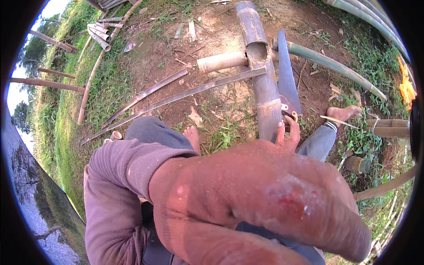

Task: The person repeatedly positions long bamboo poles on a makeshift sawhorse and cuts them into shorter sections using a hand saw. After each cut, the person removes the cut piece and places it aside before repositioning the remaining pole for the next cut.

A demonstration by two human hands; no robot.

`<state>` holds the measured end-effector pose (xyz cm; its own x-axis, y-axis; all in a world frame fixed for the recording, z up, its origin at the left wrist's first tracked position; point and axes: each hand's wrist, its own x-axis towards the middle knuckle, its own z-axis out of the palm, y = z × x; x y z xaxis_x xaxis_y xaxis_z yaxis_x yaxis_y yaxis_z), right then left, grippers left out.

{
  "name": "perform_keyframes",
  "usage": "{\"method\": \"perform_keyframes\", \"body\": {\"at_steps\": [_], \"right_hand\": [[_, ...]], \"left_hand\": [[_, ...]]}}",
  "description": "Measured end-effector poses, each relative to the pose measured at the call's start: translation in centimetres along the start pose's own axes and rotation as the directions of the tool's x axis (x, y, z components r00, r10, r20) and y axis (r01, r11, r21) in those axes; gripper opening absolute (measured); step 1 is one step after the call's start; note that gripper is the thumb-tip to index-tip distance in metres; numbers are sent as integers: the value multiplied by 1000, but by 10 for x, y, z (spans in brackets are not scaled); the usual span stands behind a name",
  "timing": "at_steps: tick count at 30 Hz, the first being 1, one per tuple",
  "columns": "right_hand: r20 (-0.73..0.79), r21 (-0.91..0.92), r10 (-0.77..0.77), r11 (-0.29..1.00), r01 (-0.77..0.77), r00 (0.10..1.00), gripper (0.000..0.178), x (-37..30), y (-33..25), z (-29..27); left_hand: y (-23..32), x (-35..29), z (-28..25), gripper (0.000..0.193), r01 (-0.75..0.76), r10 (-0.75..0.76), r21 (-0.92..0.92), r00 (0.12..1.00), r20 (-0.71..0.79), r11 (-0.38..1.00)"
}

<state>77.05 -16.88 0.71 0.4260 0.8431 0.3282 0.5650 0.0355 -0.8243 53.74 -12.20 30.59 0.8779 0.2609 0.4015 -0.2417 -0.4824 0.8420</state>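
Note:
Very close to the camera, my left hand (274, 190) stretches across the lower middle from a purple sleeve. Its fingers bend downward, smeared and partly cut off, so I cannot see whether they hold anything. Beyond it, my right hand (289, 134) is by the saw's handle, beside a thick bamboo pole (268, 104); its fingers are curled, and whatever they may grip is hidden. The hand saw (287, 73) lies along the pole's right side, blade pointing away. An opening (257, 51) shows in the pole's upper part.
A long split bamboo strip (176, 96) reaches across to the pole, beside a shorter strip (145, 97). A crosswise bamboo piece (223, 61) meets the pole. A green bamboo pole (338, 68) lies right. Cut tubes (99, 35) are stacked far left; flames (405, 81) burn far right.

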Motion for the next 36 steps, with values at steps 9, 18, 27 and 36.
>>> {"method": "perform_keyframes", "body": {"at_steps": [9,18,27,36], "right_hand": [[-53,-270,442,857,-438,896,34,37,65,11],[287,-304,661,749,-588,693,53,32,79,31],[344,-618,821,563,-549,455,62,48,61,1],[241,-610,791,574,-546,562,56,35,79,-1]], "left_hand": [[-170,124,-53,14,196,-188,141,980,-71,970],[-476,152,-119,59,674,-859,-567,211,-466,473],[-527,204,-177,39,542,-736,-553,198,-647,632],[-332,149,-230,51,276,-205,-31,628,-751,961]]}}
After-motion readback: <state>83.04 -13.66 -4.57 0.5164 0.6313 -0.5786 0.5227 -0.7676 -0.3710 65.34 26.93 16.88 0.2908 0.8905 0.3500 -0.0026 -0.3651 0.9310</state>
